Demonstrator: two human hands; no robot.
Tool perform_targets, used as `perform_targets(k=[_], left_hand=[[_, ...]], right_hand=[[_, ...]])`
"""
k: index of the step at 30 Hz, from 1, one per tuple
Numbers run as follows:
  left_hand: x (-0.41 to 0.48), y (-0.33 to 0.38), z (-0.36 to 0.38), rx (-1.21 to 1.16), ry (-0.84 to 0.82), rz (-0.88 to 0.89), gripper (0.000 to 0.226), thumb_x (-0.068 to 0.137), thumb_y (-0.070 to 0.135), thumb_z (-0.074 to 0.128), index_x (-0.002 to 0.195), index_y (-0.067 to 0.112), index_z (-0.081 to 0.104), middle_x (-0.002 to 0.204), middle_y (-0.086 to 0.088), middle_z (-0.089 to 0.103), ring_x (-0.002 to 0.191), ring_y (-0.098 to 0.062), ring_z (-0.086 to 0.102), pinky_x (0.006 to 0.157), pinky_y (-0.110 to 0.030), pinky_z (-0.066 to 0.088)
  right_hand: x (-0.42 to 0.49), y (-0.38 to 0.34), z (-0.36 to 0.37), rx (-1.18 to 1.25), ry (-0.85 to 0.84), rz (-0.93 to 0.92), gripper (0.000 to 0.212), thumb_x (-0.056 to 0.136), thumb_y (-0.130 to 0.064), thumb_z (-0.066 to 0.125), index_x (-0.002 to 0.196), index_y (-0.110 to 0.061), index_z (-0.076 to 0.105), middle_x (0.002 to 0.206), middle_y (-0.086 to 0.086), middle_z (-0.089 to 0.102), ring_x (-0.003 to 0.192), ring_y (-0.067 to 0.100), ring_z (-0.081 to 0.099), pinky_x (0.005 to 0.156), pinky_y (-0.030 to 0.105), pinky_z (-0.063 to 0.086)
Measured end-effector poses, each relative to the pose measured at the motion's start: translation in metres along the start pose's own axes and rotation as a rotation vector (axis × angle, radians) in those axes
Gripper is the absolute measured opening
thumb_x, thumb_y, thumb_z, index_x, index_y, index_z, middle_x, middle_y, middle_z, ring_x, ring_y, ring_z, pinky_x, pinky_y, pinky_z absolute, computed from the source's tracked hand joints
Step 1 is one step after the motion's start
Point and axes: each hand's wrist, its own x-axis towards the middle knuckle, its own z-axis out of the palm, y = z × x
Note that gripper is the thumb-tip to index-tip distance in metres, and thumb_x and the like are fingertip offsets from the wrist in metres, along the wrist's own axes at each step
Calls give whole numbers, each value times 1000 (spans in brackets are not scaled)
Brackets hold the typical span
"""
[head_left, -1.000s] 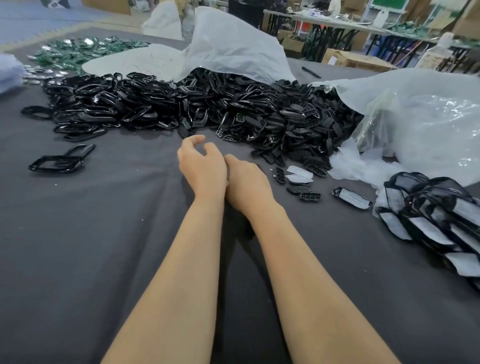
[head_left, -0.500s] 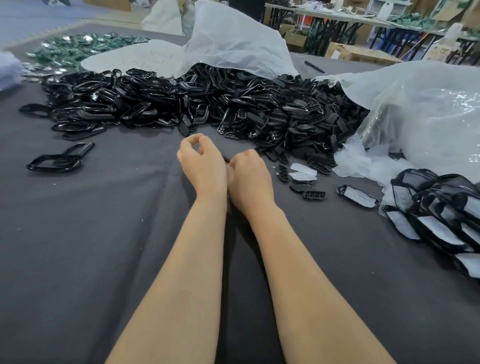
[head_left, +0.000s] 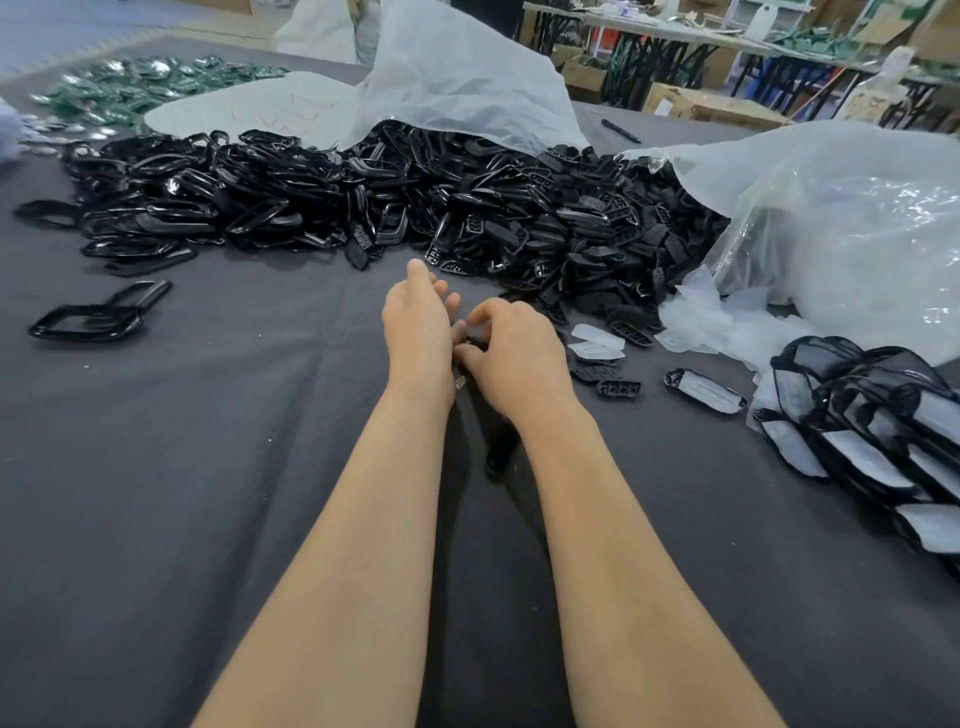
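The small black part (head_left: 459, 382) lies mostly hidden between the hands (head_left: 417, 332).

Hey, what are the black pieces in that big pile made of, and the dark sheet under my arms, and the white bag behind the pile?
Black pieces: probably moulded plastic with a glossy finish, going by the sharp highlights along their rims.
Sheet: dark grey fabric, matte, with soft creases.
White bag: thin plastic film, translucent and crinkled.

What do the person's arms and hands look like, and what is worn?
The left arm and right arm are bare to the picture's edge, with no sleeves. The left hand and right hand have no gloves; no ring, watch or bracelet shows.
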Motion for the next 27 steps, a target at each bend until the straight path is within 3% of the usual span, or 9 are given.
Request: perform_targets(k=[5,9,11,14,17,20,23,25,27], left_hand=[[0,-1,1,56,-6,38,26,102,37,36,90,21,53,105,2,61,89,-7,61,79,-29,52],[0,-3,1,53,-16,51,25,102,36,37,91,21,54,102,4,61,89,-6,61,78,-26,52],[1,-4,1,54,-23,56,23,102,35,39,94,20,54,102,4,61,91,-7,61,79,-27,53],[1,-5,1,68,-39,71,22,102,33,40,91,20,54,98,3,61,90,-9,60,78,-28,53],[-2,-3,2,160,-108,116,23,101,28,43,85,19,56,87,3,61,77,-9,59,70,-23,52],[-12,-3,5,292,-357,121,35,104,32,37,89,14,62,89,-6,71,76,-13,68,70,-24,57],[-20,-1,6,322,-523,75,49,105,37,30,85,10,65,71,-2,72,56,-10,65,53,-20,54],[-19,0,5,288,-478,57,38,104,30,38,85,10,65,67,-1,68,51,-7,58,46,-17,48],[-15,3,2,146,-374,15,21,100,14,50,85,8,64,71,-2,63,55,-6,57,49,-14,48]], right_hand=[[-1,-1,-1,-144,-105,42,45,90,-37,58,128,-13,52,128,13,48,117,32,47,95,37,39],[2,-3,1,-103,-115,52,42,87,-33,62,122,-12,53,122,11,55,114,29,51,94,37,43],[4,1,-2,27,-135,64,35,83,-27,67,115,-13,59,111,5,60,104,23,55,88,32,45],[5,10,-12,292,-60,15,17,83,-13,67,100,-13,70,75,-8,57,74,10,53,73,23,40],[6,18,-26,781,159,7,16,85,1,61,94,-11,69,76,-8,62,71,4,57,72,19,46],[5,23,-37,1319,147,25,24,88,4,57,88,-17,67,76,-7,64,70,5,60,67,19,48],[3,26,-39,1375,68,43,34,86,4,49,73,-23,65,75,-7,67,70,9,60,65,23,44],[3,27,-39,1312,93,24,39,84,4,46,66,-26,64,79,-6,69,72,7,60,64,20,44],[5,27,-37,1160,143,35,38,83,6,47,70,-25,64,80,-6,67,73,3,58,64,15,46]])
